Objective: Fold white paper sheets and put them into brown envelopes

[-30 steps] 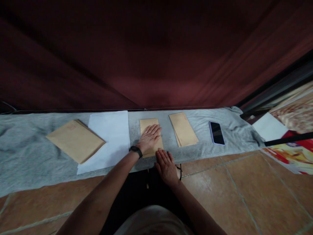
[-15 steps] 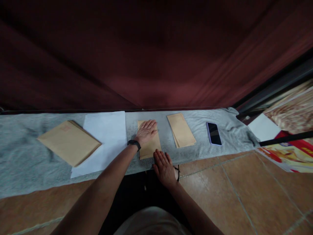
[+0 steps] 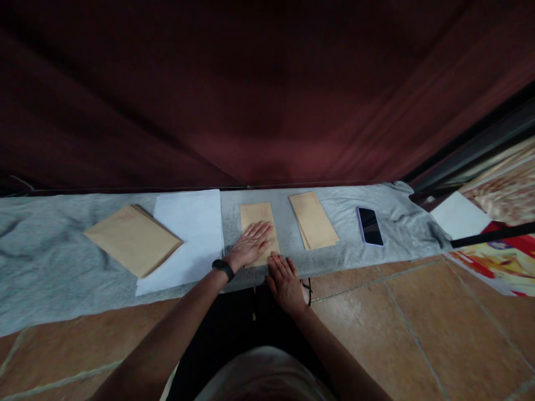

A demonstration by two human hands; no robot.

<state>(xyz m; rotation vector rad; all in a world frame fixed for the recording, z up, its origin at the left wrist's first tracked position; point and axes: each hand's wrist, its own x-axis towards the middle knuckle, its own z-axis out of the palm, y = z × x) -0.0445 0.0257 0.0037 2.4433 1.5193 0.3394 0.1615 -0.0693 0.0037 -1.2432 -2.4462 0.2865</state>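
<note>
A brown paper envelope (image 3: 256, 211) lies straight in front of me on the grey cloth. My left hand (image 3: 252, 243), a dark band at its wrist, rests flat across the envelope's middle with the fingers stretched out, covering part of it. At the near right corner of the envelope, my right hand (image 3: 286, 281) lies palm down, its fingers extended and fingertips touching the edge. Just to the right are a few more brown envelopes (image 3: 314, 220), stacked slightly askew.
On the left, a stack of larger brown envelopes (image 3: 134, 240) overlaps white paper sheets (image 3: 200, 223). A phone (image 3: 370, 226) in a light purple case lies on the grey cloth (image 3: 346, 206) at right. A dark red curtain (image 3: 267, 111) hangs behind. A dark bar (image 3: 493, 236) crosses at far right.
My left hand has slid nearer to me along the envelope, uncovering its far end. The right hand stays at the near corner. The whole view has shifted slightly.
</note>
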